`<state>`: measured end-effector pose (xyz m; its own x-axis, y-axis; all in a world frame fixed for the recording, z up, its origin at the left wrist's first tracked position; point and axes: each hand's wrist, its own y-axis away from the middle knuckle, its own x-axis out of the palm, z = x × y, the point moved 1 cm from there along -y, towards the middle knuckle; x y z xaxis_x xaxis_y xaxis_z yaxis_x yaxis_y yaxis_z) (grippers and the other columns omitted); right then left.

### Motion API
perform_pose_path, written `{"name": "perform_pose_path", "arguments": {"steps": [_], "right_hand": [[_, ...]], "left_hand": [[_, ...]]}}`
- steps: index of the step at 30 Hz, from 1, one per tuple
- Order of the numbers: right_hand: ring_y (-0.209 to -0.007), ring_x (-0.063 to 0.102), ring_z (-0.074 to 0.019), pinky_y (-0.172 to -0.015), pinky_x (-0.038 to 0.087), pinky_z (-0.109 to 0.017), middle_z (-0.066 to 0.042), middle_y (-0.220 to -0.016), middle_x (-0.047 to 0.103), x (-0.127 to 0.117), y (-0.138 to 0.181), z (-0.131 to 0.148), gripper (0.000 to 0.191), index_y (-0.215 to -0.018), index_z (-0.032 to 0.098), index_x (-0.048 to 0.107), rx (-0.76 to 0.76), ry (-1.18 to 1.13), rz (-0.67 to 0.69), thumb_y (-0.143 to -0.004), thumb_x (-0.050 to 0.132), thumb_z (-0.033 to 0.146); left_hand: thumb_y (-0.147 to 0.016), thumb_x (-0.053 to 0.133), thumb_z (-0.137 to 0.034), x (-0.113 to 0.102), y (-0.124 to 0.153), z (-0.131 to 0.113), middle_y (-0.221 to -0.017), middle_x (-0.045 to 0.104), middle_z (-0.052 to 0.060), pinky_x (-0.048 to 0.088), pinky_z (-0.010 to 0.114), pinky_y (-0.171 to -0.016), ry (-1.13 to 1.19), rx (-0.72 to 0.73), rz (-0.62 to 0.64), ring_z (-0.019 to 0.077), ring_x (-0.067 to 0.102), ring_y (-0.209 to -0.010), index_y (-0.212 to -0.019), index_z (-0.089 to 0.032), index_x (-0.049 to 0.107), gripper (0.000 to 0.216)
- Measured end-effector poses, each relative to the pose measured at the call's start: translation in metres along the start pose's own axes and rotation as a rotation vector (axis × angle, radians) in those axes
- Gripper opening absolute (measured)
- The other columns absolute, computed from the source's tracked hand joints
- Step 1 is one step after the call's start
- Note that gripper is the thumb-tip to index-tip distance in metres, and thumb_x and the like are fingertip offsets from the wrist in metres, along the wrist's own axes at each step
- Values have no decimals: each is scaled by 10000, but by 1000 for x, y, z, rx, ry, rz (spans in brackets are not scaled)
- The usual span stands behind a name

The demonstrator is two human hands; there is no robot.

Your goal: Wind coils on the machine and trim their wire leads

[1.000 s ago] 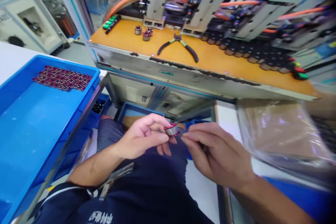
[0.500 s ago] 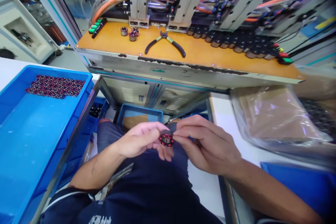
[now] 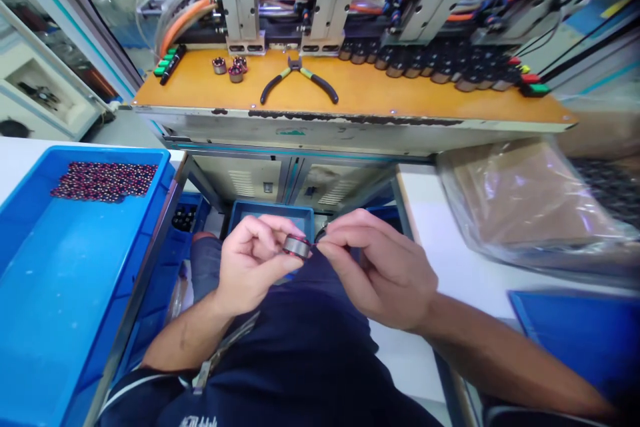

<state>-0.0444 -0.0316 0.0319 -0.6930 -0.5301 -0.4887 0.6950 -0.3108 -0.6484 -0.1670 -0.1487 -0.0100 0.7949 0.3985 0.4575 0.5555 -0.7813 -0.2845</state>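
Observation:
Between the thumb and fingers of my left hand (image 3: 255,260) is a small motor stator (image 3: 297,247), a steel ring with red and black edges. Its smooth metal side faces up toward me. Close to its right edge, my right hand (image 3: 377,263) is closed in a pinch, thumb against forefinger. A thin line, perhaps a wire, seems to run from the stator to those fingertips, but it is too small to make out. Both hands are above my lap.
Many similar stators (image 3: 107,181) lie in the blue bin (image 3: 75,267) at left. On the orange bench (image 3: 210,97) are cutting pliers (image 3: 299,80), a few stators (image 3: 236,73), a marker (image 3: 173,65) and a row of dark cylindrical parts (image 3: 415,63). Plastic-wrapped cardboard (image 3: 525,193) lies at right.
My left hand has turned the stator from showing its wound face to showing its steel side, and moved it slightly left and up. My right hand stays pinched beside it.

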Motion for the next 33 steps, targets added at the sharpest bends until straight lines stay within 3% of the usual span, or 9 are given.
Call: {"name": "perform_pose_path", "arguments": {"steps": [5, 11, 17, 22, 24, 27, 29, 30, 33], "right_hand": [[-649, 575, -91, -577, 479, -198, -7, -731, 610, 11, 2, 6, 105, -799, 164, 617, 270, -295, -69, -890, 613, 110], [-523, 496, -60, -495, 415, -171, 33, -606, 546, 18, 4, 6, 180, -705, 148, 595, 715, -796, 120, -845, 673, 230], [-491, 500, -57, -472, 430, -165, 45, -608, 558, 27, 11, -6, 249, -822, 146, 598, 891, -1013, 214, -775, 772, 318], [-537, 539, -71, -504, 494, -194, 13, -711, 608, 38, 17, -13, 267, -1010, 159, 670, 737, -1135, 183, -825, 741, 339], [-587, 575, -83, -530, 513, -203, -4, -777, 638, 37, 16, -14, 215, -1004, 173, 676, 584, -997, 59, -815, 743, 252], [-674, 624, -110, -572, 538, -216, -30, -845, 665, 31, 12, -15, 216, -999, 183, 674, 233, -563, -149, -797, 729, 129], [-695, 646, -126, -580, 552, -225, -46, -851, 682, 25, 10, -18, 225, -1028, 184, 666, 42, -250, -216, -816, 712, 122], [-711, 663, -135, -595, 567, -233, -55, -861, 696, 23, 10, -20, 230, -1047, 187, 660, -24, -99, -229, -829, 704, 130], [-730, 697, -153, -634, 601, -250, -56, -863, 722, 18, 13, -29, 236, -1052, 205, 649, -227, 270, -272, -840, 673, 106]], "left_hand": [[-704, 823, -49, -8, 0, 3, -1037, 738, 33, 606, 234, -810, -76, 81, -10, 135, 737, -910, -1029, -227, 692, 393], [-717, 808, -38, -14, 0, 5, -1175, 732, 45, 610, 318, -883, -90, 29, 22, 188, 741, -1004, -962, -241, 705, 335], [-703, 842, -103, -13, 0, 4, -1095, 774, 35, 603, 372, -926, -83, 18, 14, 232, 714, -1109, -914, -246, 693, 295], [-708, 850, -170, -11, -5, 5, -1104, 778, 26, 602, 392, -920, -27, -46, 6, 239, 706, -1125, -881, -271, 724, 237], [-751, 829, -306, -14, -11, 11, -1121, 774, 48, 599, 405, -921, 12, -105, -73, 245, 713, -1108, -853, -253, 738, 146], [-793, 776, -429, -24, -15, 21, -1058, 785, 88, 609, 360, -854, -85, -189, -325, 229, 748, -1002, -871, -203, 746, 241], [-791, 790, -344, -28, -10, 19, -958, 793, 78, 607, 308, -793, -352, -70, -441, 194, 757, -889, -906, -184, 749, 202], [-778, 801, -274, -26, -5, 15, -895, 792, 56, 605, 294, -766, -511, 62, -434, 179, 752, -826, -905, -189, 754, 160], [-712, 823, -118, -11, 11, -4, -851, 790, 15, 612, 295, -735, -862, 425, -206, 176, 734, -737, -1024, -246, 764, 343]]}}
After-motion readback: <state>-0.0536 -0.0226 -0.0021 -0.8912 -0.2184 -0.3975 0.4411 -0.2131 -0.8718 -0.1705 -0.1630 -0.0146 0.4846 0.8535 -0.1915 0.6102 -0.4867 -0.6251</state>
